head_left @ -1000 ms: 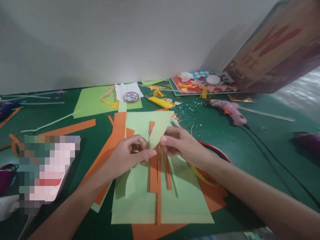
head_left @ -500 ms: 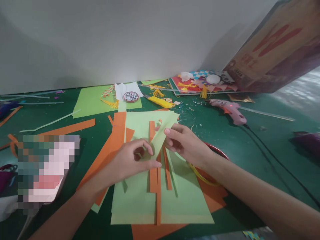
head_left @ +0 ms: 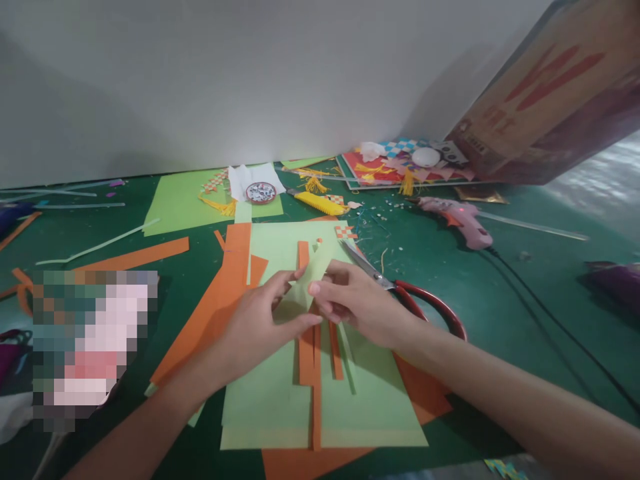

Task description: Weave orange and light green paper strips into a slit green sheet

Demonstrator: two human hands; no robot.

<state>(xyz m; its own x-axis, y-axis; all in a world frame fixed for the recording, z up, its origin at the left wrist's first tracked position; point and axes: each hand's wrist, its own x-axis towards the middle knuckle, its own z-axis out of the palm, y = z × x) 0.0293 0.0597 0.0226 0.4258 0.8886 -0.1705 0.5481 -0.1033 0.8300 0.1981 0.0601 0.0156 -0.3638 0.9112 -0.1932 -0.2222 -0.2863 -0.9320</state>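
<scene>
A short light green paper strip [head_left: 320, 263] stands up, bent, between my two hands. My right hand [head_left: 357, 297] pinches its lower right side between thumb and fingers. My left hand [head_left: 267, 310] is curled about its left side, fingertips on the paper and thumb below; part of that grip is hidden. Under the hands lies a light green sheet [head_left: 265, 417] bearing orange strips [head_left: 307, 363] and a thin green strip [head_left: 350, 363]. Red-handled scissors [head_left: 443, 303] lie beside my right hand, blades toward a small orange-and-white woven piece [head_left: 345, 232].
A yellow cutter [head_left: 320, 203] and a round patterned disc [head_left: 261, 193] lie at the back. To the right sits a pink glue gun [head_left: 457, 220] with its cord. Orange paper [head_left: 205, 320] and a blurred-out phone-like object [head_left: 100, 347] are on the left.
The green strip has been lowered and bent between my hands. My left fingers have come up against it. The scissors and the woven piece show more fully now.
</scene>
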